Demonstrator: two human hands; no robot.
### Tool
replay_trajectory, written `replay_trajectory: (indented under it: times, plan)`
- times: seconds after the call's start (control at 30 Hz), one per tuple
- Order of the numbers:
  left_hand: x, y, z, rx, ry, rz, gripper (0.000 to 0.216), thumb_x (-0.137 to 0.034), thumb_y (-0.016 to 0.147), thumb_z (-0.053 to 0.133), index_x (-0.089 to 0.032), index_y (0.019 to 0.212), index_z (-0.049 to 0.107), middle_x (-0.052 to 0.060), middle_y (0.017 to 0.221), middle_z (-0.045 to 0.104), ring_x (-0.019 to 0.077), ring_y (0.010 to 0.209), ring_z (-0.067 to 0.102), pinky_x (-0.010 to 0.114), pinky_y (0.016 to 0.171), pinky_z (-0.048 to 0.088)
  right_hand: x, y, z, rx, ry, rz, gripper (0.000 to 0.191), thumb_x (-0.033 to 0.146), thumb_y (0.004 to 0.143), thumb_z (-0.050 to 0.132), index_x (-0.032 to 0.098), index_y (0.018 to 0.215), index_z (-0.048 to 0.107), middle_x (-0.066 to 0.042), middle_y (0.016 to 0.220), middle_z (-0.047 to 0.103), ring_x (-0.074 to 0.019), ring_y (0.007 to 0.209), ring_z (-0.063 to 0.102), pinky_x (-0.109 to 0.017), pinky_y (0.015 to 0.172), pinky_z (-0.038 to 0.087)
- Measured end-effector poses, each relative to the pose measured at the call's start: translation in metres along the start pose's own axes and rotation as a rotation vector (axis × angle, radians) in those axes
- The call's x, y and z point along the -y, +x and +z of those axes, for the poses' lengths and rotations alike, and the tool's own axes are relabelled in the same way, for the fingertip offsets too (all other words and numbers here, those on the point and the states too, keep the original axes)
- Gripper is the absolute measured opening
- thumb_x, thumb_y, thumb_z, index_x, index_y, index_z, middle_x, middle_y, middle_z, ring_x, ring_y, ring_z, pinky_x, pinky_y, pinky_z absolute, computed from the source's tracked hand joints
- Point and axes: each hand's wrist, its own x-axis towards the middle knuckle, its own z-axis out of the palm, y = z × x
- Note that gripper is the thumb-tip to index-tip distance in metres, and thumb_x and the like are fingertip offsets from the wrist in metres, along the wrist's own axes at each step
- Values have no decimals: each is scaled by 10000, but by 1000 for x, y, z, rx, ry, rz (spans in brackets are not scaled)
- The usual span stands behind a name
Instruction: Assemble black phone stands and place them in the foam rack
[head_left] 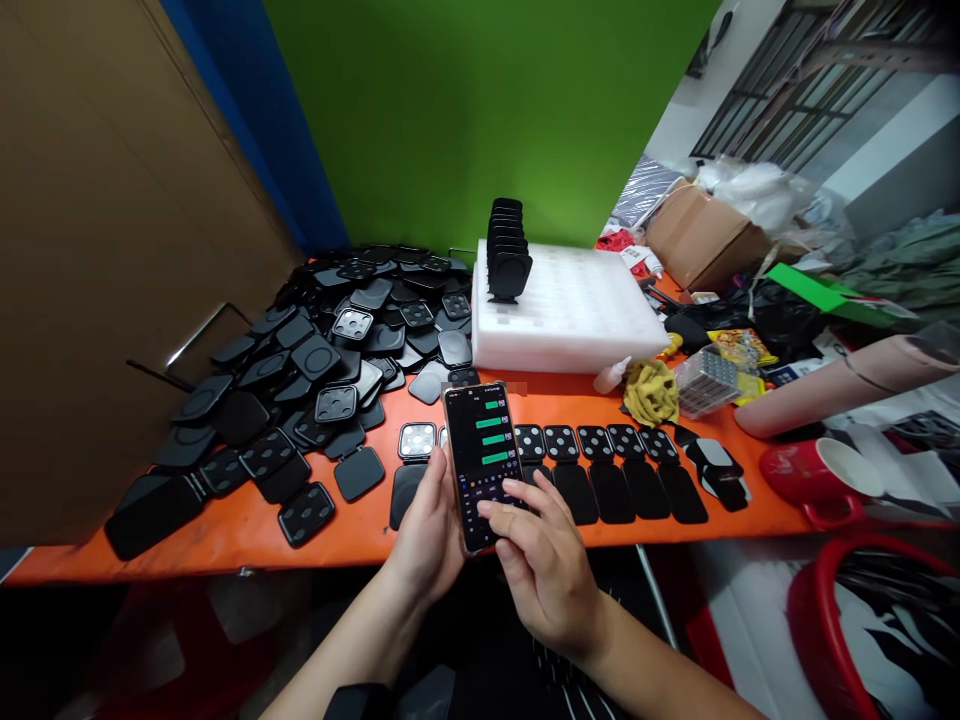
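Note:
A smartphone (480, 450) stands upright in my left hand (427, 530), which grips its left edge and back. Its screen shows a chat with green message bubbles above a dark keyboard. Over the lower part of the screen is my right hand (547, 565), fingers apart and holding nothing; its fingertips are at the keyboard, though whether they touch the glass I cannot tell. Behind the phone runs a row of unfolded black hinged pads (607, 485), their upper squares dotted with silvery discs. The phone and my hands hide part of this row.
A heap of black folding pads (315, 360) covers the left of the orange table (352, 540). On a white foam block (562, 340) stands a line of black pads (511, 270). To the right are a yellow cloth (651, 392), a red mug (810, 475) and a cardboard tube (847, 385).

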Motion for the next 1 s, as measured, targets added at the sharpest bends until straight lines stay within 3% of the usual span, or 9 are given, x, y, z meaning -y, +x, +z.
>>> replay_trajectory:
  times: [0.7, 0.9, 1.0]
  plan:
    - [0, 1, 0, 0, 18, 14, 477, -473, 891, 332, -244, 1306, 386, 68, 1195, 562, 251, 1100, 508, 418, 996, 301, 4, 1, 1, 54, -5, -16, 276, 145, 813, 469, 194, 1083, 506, -24, 1059, 640, -224, 1115, 474, -517, 1014, 249]
    - [-1, -1, 3, 11, -1, -26, 463, -469, 896, 321, -256, 1303, 383, 67, 1167, 578, 246, 1062, 535, 416, 972, 327, -3, -6, -5, -40, -14, 33, 303, 113, 797, 466, 190, 1088, 497, -61, 1074, 625, -211, 1006, 514, -433, 857, 421]
    - [-2, -1, 5, 14, -7, -35, 459, -470, 898, 312, -267, 1305, 378, 65, 1163, 580, 245, 1046, 545, 416, 962, 337, -5, -8, -5, -59, -34, 70, 318, 112, 796, 467, 199, 1100, 499, -63, 1080, 623, -204, 936, 526, -406, 793, 443]
